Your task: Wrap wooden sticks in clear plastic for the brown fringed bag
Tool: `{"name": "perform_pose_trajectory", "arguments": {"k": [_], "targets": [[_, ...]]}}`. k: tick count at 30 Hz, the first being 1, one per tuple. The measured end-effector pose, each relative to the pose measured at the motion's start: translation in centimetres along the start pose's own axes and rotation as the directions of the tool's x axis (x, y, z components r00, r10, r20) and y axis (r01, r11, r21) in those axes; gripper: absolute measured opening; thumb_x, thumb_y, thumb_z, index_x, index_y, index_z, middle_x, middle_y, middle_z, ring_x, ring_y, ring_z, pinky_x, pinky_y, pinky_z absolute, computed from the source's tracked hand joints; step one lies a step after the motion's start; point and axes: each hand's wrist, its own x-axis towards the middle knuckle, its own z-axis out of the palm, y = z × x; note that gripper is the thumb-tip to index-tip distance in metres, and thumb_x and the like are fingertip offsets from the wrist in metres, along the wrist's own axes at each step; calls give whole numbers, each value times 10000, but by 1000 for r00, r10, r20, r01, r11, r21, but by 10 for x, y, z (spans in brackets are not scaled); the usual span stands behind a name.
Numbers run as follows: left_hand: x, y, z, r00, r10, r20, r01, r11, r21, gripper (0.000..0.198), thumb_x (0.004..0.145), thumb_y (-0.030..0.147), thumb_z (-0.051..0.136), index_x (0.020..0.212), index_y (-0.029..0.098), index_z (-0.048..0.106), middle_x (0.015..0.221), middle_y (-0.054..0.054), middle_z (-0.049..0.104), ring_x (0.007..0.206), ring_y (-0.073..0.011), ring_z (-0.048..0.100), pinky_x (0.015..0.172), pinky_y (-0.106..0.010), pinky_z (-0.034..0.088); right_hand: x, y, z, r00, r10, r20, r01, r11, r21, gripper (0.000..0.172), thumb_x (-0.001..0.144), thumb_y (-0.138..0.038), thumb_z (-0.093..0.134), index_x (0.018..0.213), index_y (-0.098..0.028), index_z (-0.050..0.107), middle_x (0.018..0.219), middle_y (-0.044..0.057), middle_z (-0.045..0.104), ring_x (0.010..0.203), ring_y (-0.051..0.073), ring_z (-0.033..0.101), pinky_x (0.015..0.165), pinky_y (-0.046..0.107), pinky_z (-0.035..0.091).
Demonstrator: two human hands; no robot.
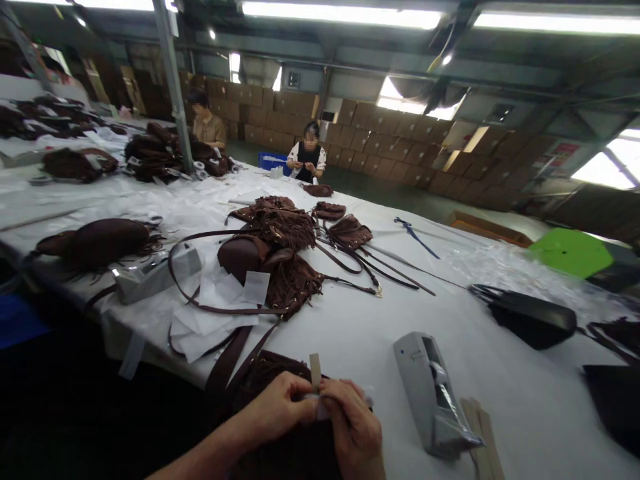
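Narrow beige strip (315,369) of stiff material stands upright between your two hands, its lower end caught where your fingertips meet. Your left hand (280,408) is clenched in a pinch on its base from one side, and your right hand (353,427) pinches it from the other, with a small whitish scrap between the fingers that is too blurred to make out. Both hands rest over a dark brown fringed suede bag (273,373) lying at the near edge of the white tabletop (360,327), its flat brown strap (227,363) running away to the left of your left hand.

Just right of your right hand sits a grey tape dispenser (433,400), and more flat beige strips (483,433) lie touching its far side. Ahead of your hands are white paper tags (220,303) and a heap of brown fringed bags with long straps (280,253). Well off to the right lies a black glossy bag (530,320). Two people (307,157) work at the far end.
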Motion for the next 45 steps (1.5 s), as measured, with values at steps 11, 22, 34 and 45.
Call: {"name": "perform_pose_trajectory", "arguments": {"k": [11,22,34,45], "targets": [[-5,-4,4,995,84,-56,-82,996,42,328,847,400,547,738,106,640,633,13,483,579,-91,397,520,-219,276,3,-3,-1,836,535,117,-547,805,228,264,847,-430,668,968,-196,662,718,7,656,670,188,636,599,259,525],[1,-2,5,989,-95,-117,77,985,-153,373,732,485,617,637,125,583,510,55,406,408,-43,285,398,-208,199,-9,19,-3,906,-370,206,421,846,-327,423,960,-120,455,1377,-189,475,1168,98,668,1089,229,600,892,403,482],[8,-19,13,899,-373,-230,319,917,-238,412,758,530,395,667,174,581,453,17,498,266,-72,255,268,-203,142,-12,13,-2,935,-230,270,312,894,-320,408,965,-191,445,1369,-140,429,1206,103,637,1101,245,577,949,407,417],[16,-32,16,953,-87,-290,73,996,-57,380,739,486,459,545,161,504,568,16,429,583,-114,366,518,-250,262,-3,-4,2,959,-99,267,154,969,-193,231,872,-195,466,1098,-195,511,868,38,612,797,225,579,805,443,444]]}}
